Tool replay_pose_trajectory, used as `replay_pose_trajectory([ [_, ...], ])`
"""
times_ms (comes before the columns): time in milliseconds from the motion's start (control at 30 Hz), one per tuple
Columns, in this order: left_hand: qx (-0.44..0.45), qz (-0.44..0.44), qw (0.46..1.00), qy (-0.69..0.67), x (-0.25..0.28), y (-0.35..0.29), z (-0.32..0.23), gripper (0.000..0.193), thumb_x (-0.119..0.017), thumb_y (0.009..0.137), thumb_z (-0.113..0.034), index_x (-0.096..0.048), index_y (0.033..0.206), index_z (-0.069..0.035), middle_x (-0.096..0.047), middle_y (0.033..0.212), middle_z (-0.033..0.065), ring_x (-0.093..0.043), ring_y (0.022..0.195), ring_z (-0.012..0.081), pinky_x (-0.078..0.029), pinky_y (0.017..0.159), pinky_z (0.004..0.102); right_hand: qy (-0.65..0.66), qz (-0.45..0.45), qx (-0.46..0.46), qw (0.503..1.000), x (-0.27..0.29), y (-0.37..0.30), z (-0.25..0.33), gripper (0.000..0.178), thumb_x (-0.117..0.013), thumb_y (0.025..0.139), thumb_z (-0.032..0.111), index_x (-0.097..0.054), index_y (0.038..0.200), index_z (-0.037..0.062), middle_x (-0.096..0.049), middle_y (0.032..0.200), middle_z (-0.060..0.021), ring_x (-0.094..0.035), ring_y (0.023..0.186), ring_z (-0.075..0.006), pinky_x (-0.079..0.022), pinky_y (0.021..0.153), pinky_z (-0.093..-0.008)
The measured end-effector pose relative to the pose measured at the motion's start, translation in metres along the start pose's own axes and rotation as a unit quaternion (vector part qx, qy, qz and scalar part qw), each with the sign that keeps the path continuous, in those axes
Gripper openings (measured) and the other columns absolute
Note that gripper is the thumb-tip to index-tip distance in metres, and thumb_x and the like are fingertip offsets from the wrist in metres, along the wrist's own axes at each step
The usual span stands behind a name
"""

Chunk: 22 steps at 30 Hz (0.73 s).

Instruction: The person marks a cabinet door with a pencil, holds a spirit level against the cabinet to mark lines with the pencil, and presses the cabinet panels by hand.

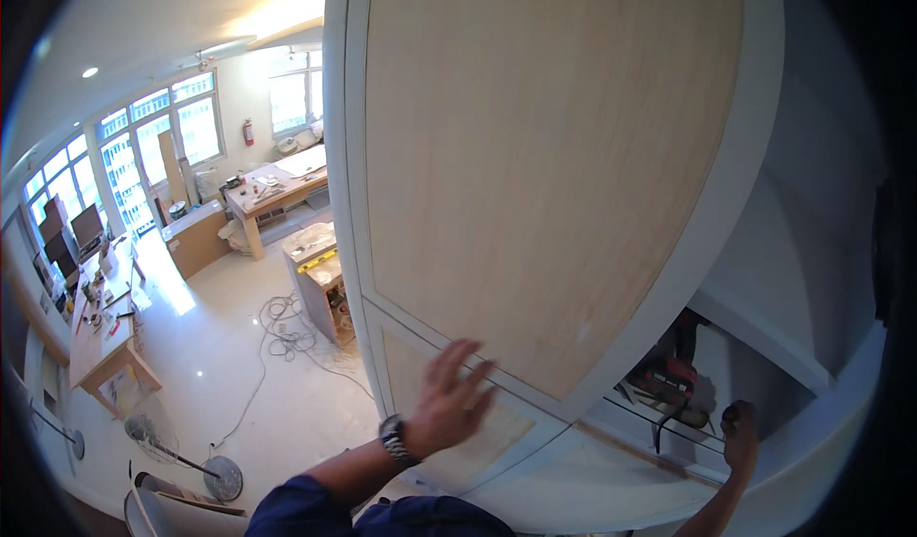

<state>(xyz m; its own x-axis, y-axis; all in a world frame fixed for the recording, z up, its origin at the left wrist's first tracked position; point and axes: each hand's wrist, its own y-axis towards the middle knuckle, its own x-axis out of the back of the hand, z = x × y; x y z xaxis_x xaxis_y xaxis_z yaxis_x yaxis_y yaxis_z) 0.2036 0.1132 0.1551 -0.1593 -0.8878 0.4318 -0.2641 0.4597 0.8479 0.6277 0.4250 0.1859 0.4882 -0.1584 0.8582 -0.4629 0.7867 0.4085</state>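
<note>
A tall cabinet door (544,155) with a pale wood panel and a white frame fills the middle of the view. My left hand (451,401), a metal watch on its wrist, is at the seam between the upper door and the lower panel (497,437). Its fingers are spread, and whether they touch the door is unclear. Inside the cubby at the right lies a red and black power tool (669,376) with a black cord. Beside it my right hand (741,441) is closed, with a small dark shape at the fingers that I cannot make out.
To the left, a workbench (129,351) holds tools, and another worktable (277,185) stands by the windows. A wooden box (310,250) with a yellow level is near the door. Coiled cable (287,332) trails over the glossy floor. A stand's round base (223,478) is at lower left.
</note>
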Motion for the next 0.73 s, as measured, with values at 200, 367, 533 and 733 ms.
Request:
replay_pose_trajectory([
  [200, -0.141, -0.072, 0.986, -0.045, -0.045, 0.101, -0.092, 0.072, -0.075, 0.075, -0.036, -0.045, 0.136, -0.011, -0.024, 0.15, 0.0224, -0.016, 0.141, 0.0407, -0.014, 0.109, 0.0565, 0.351, -0.13, 0.075, 0.924, 0.03, -0.017, 0.045, 0.041, -0.055, 0.092, 0.017, -0.045, 0.129, 0.0035, -0.057, 0.108, -0.0088, -0.057, 0.094, -0.0234, -0.044, 0.082, -0.0353],
  [367, -0.121, -0.051, 0.991, 0.008, -0.085, 0.133, -0.102, 0.079, -0.072, 0.074, -0.027, -0.035, 0.143, -0.014, -0.013, 0.153, 0.0231, -0.006, 0.142, 0.0421, -0.005, 0.109, 0.0596, 0.684, -0.292, 0.054, 0.666, 0.032, 0.021, 0.088, 0.041, -0.047, 0.098, 0.027, -0.042, 0.131, 0.0031, -0.055, 0.122, -0.0141, -0.057, 0.102, -0.0248, -0.046, 0.084, -0.0335],
  [533, -0.108, -0.061, 0.992, 0.026, -0.095, 0.125, -0.116, 0.079, -0.067, 0.071, -0.013, -0.034, 0.143, -0.014, -0.012, 0.152, 0.0247, -0.006, 0.142, 0.0434, -0.004, 0.109, 0.0607, 0.526, -0.447, 0.101, 0.716, 0.059, 0.084, 0.123, 0.041, -0.048, 0.098, 0.017, -0.038, 0.13, -0.0073, -0.053, 0.126, -0.0171, -0.052, 0.121, -0.0296, -0.051, 0.093, -0.0368],
  [733, -0.148, -0.074, 0.986, -0.014, -0.05, 0.091, -0.126, 0.076, -0.062, 0.072, -0.005, -0.035, 0.142, -0.016, -0.009, 0.153, 0.0259, -0.005, 0.143, 0.0414, -0.002, 0.11, 0.0592, 0.574, -0.415, 0.108, 0.697, 0.056, 0.137, 0.193, 0.055, -0.057, 0.094, 0.016, -0.028, 0.134, -0.0085, -0.051, 0.128, -0.0189, -0.051, 0.121, -0.0341, -0.052, 0.093, -0.0392],
])
